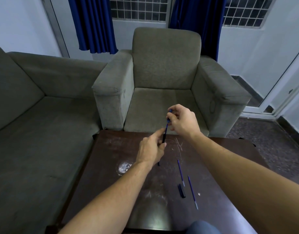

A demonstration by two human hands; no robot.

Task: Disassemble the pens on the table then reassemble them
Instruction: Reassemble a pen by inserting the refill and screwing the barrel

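Above the far part of the dark wooden table [111, 191], my left hand [151, 149] grips a black pen barrel [164, 138] that points up and away. A blue refill [166, 126] sticks out of its top. My right hand [183, 121] pinches the upper end of that refill, with a small blue piece [170, 110] showing between its fingertips. On the table to the right lie two loose blue refills [180, 172] [192, 191] and a black pen cap [181, 190] between them.
A grey armchair [165, 78] stands just beyond the table and a grey sofa [35, 124] fills the left side. White scuffs and a pale stain [124, 168] mark the tabletop. A knee in blue cloth [202, 228] shows at the bottom edge.
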